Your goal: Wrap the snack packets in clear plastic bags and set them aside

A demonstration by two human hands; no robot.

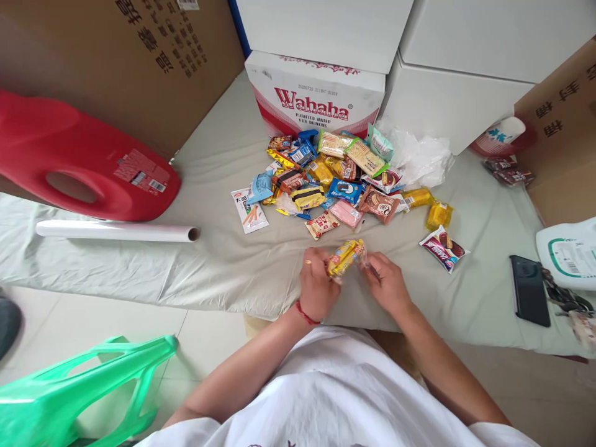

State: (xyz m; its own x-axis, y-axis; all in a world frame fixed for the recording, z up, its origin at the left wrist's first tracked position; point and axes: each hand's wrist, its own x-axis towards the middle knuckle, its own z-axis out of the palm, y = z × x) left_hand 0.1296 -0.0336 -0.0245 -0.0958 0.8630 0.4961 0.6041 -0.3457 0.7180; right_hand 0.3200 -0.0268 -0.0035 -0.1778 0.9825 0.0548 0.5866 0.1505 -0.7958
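Note:
My left hand (316,287) and my right hand (385,282) both grip a yellow snack packet (344,256), one hand at each end, just above the grey cloth (223,261). A red string circles my left wrist. Beyond my hands lies a pile of snack packets (335,177) in many colours. A red-and-white packet (442,248) lies apart, right of my right hand.
A Wahaha water carton (316,93) and white boxes (447,68) stand behind the pile. Left are a red plastic jug (69,155), a white roll (116,232) and a brown carton (130,56). A dark phone (529,290) lies right. A green plastic bag (69,391) is at bottom left.

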